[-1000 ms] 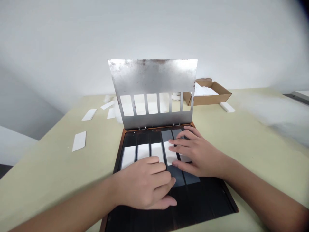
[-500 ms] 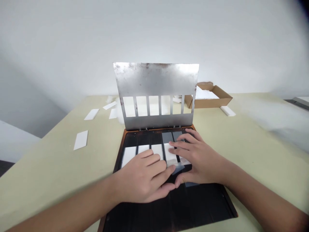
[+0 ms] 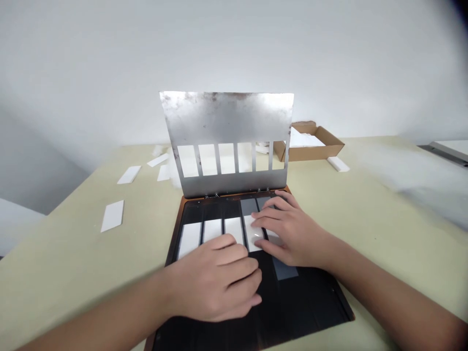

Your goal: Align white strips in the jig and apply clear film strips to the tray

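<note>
Jig base [image 3: 296, 302] on table [image 3: 351, 204], slotted plate [image 3: 226, 119] upright behind it. Card row [image 3: 233, 230] across base; left hand [image 3: 215, 280] at row's near side, right hand [image 3: 292, 234] over its right end. Loose cards [image 3: 112, 216] left; cardboard box [image 3: 316, 153] behind right.

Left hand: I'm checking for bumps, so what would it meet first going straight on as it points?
Probably the right hand, near its wrist; the left hand might brush the grey strip sooner, as depth is unclear.
</note>
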{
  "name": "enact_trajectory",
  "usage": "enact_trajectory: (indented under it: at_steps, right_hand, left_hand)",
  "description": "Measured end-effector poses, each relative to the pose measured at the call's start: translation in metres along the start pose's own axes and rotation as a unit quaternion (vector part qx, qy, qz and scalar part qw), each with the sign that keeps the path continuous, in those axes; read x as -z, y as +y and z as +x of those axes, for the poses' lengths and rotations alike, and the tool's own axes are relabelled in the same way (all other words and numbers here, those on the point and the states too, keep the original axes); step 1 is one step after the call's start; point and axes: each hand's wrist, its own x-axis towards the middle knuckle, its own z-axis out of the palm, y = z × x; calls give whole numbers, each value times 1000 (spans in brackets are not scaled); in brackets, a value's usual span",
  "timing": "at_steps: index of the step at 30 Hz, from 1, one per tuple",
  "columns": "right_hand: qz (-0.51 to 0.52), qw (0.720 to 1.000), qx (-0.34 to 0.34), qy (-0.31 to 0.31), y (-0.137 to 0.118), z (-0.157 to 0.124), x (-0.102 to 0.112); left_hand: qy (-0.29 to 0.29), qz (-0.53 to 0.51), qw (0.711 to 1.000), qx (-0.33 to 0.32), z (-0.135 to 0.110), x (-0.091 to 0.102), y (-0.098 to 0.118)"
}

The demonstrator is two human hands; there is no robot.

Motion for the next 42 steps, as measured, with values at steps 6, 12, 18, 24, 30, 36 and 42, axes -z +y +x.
enact_trajectory:
  at_steps: [6,12,18,24,30,36,42]
  right_hand:
    - [7,1000,-5,3,1,2,-1]
    - [0,1000,-12,-9,1,1,0]
    - [-1,1000,-9,-12,3,1,0]
    - [3,1000,-11,-25,2,1,2]
    - [28,999,-10,-44,0,1,9]
    - [25,999,-32,-24,-4,1,7]
    - [17,999,-25,-27,-4,1,5]
  left_hand:
    - [-12,5,999,39,2,-6,0]
    - [-15,-5,998,65,-1,-7,0]
    - [-14,9,994,107,1,-9,0]
    - [-24,22,991,130,1,-9,1]
    - [-36,17,982,185,-1,-11,-1]
    - [-34,8,980,196,1,-10,-3]
    - [-31,-39,972,232,1,-9,-5]
